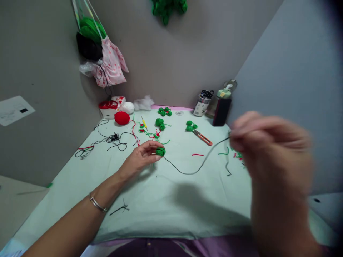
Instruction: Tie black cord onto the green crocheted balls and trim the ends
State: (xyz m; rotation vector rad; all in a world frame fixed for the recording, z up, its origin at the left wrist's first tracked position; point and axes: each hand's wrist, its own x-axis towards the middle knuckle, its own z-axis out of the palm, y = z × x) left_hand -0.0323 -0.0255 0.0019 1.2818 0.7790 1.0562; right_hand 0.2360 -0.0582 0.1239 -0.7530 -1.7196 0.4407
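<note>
My left hand pinches a small green crocheted ball between thumb and fingers, just above the table. A black yarn strand runs out of the ball and sags across to the right. Its other end goes to my right hand, raised close to the camera and blurred, fingers closed on the strand. Whether that hand also holds a needle cannot be made out. Beyond the left hand lie green crocheted pieces, a yellow-handled crochet hook and orange-handled snips.
At the back left sit a red yarn ball, a white yarn ball and white stuffing. Tangled black yarn lies left. A pen cup, bottle and dark phone stand back right. Walls enclose the table.
</note>
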